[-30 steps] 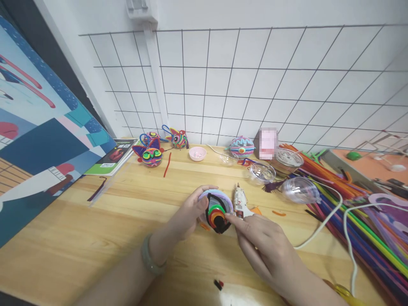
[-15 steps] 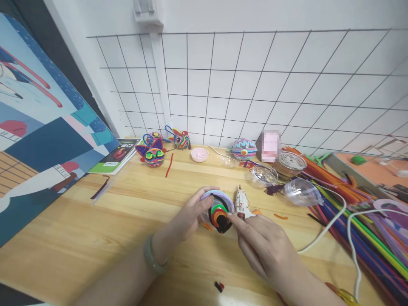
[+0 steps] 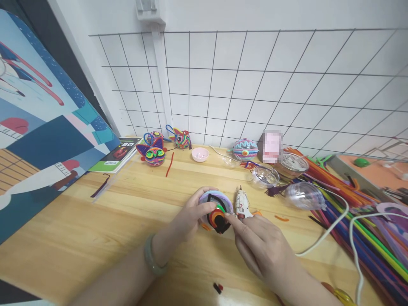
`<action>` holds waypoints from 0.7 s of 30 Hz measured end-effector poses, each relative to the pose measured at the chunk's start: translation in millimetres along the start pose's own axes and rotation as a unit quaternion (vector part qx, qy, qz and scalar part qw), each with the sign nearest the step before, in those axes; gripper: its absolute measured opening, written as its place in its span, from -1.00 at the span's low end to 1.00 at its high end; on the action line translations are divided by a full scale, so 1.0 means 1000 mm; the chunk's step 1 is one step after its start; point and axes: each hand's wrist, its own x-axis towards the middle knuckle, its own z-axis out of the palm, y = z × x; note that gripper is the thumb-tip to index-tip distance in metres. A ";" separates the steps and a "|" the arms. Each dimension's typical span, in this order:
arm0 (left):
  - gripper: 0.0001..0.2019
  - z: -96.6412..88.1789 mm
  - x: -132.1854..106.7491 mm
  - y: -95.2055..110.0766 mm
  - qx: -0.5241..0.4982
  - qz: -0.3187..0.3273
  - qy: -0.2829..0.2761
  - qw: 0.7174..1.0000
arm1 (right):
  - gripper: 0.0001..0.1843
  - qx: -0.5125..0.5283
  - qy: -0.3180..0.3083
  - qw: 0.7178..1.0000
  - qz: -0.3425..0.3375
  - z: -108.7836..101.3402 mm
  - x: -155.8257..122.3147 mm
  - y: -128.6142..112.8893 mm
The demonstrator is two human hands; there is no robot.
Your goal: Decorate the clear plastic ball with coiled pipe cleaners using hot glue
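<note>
My left hand [image 3: 194, 212] is wrapped round a clear ornament ball [image 3: 204, 202], its thumb lying across the top. Lilac, black, green, red and orange pipe cleaner rings [image 3: 213, 216] with a black centre cover the side facing me. From the right, the index finger of my right hand [image 3: 258, 238] presses on the edge of these rings. Its other fingers are curled, and the thumb is hidden below. A white glue gun [image 3: 241, 203] lies just beyond my right hand, nozzle pointing away. Short black and red pipe cleaner scraps [image 3: 218, 288] lie nearer me.
Finished pipe-cleaner ornaments [image 3: 154, 155], a pink bowl [image 3: 200, 154] and a striped ball [image 3: 245, 148] stand along the back. Clear plastic shells [image 3: 305, 195], bundled pipe cleaners [image 3: 360, 238] and a white cord [image 3: 331, 229] lie right. A picture board [image 3: 47, 127] leans in at left.
My left thumb has shifted right over the green ring, which now shows less. The ball is turned slightly, and my right index finger stays against it.
</note>
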 end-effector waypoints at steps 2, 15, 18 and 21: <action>-0.60 0.001 0.000 -0.001 -0.002 0.002 0.008 1.000 | -0.58 -0.003 0.002 1.000 0.000 0.000 0.000 0.000; -0.66 0.002 -0.002 -0.003 -0.035 -0.004 -0.009 0.999 | -0.57 -0.008 0.004 1.000 -0.002 0.001 0.000 -0.003; -0.69 0.002 -0.002 -0.003 -0.043 -0.006 -0.017 0.999 | -0.58 -0.008 0.008 1.000 0.008 0.000 0.000 -0.002; -0.69 0.001 0.000 -0.006 -0.049 0.015 -0.035 0.998 | -0.59 -0.004 0.009 1.000 0.019 -0.001 0.000 -0.002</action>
